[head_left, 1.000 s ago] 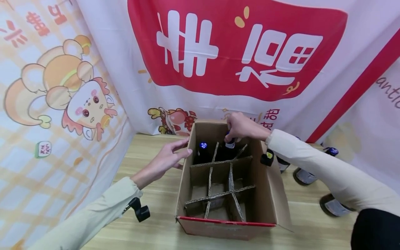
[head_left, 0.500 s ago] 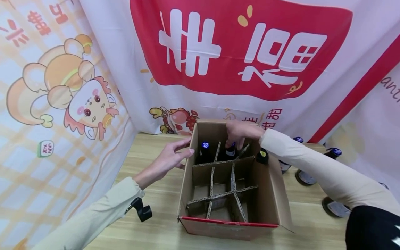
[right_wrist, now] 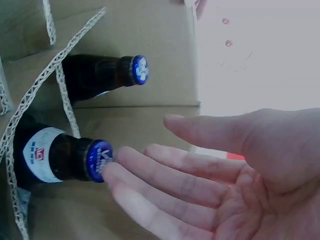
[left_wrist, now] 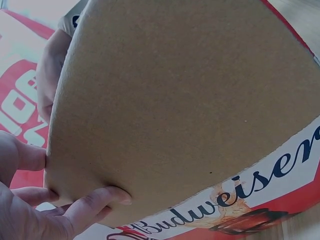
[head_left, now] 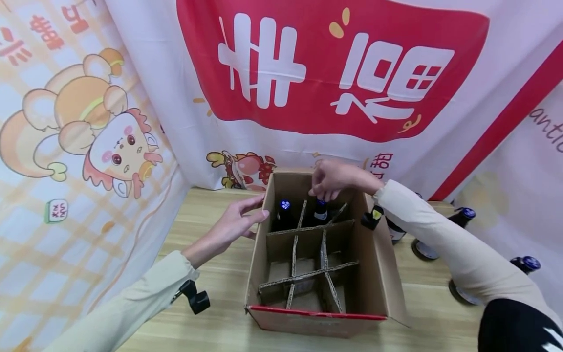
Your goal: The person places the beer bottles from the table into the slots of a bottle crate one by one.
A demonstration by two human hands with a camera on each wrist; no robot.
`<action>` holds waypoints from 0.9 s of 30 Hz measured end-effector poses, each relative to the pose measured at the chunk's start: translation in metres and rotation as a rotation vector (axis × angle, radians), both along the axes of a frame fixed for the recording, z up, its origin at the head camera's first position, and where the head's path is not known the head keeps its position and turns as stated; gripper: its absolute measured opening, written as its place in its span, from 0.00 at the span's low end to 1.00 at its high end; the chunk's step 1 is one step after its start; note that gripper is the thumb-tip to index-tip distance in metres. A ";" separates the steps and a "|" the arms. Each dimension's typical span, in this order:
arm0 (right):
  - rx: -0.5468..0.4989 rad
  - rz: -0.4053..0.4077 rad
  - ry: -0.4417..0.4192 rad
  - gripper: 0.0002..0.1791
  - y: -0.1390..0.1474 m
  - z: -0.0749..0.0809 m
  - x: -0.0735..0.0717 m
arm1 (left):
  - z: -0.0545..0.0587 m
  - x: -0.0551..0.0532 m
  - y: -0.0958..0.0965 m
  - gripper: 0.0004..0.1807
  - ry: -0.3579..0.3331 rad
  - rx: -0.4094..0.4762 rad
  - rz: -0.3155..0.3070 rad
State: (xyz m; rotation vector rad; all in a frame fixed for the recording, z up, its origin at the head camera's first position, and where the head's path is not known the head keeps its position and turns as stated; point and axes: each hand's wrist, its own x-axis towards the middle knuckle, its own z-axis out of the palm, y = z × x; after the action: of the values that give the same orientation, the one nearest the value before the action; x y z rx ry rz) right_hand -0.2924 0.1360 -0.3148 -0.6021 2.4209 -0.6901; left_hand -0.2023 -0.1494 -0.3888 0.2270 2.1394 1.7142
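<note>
An open cardboard box (head_left: 316,313) with a cardboard divider grid (head_left: 308,274) stands on the wooden table. Two dark bottles with blue caps stand in its back row, one in the left cell (head_left: 285,206) and one in the middle cell (head_left: 320,211). My right hand (head_left: 323,194) hovers just over the middle bottle. In the right wrist view its straight fingers (right_wrist: 150,170) brush that bottle's cap (right_wrist: 98,160), and the other bottle (right_wrist: 107,74) lies beyond. My left hand (head_left: 259,208) presses straight fingers (left_wrist: 95,202) against the box's outer left wall (left_wrist: 190,110).
More dark bottles stand on the table to the right of the box, among them one (head_left: 459,217) behind my right forearm and one (head_left: 523,265) near the right edge. Printed banners hang close behind and to the left. The box's front cells hold no bottles.
The right hand lowered the bottle into the middle back cell, let go of its neck and lifted slightly with fingers spread. The left hand stayed on the box wall.
</note>
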 end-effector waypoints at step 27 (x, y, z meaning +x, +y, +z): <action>-0.499 -0.437 0.507 0.15 0.105 -0.013 0.049 | -0.003 -0.001 -0.001 0.37 0.006 -0.034 0.001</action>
State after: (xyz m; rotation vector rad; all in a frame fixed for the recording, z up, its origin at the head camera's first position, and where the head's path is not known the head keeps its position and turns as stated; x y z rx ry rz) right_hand -0.2434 0.2413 -0.3277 -0.4732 2.8993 -1.5096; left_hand -0.2037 -0.1508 -0.3914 0.2221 2.1713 1.6781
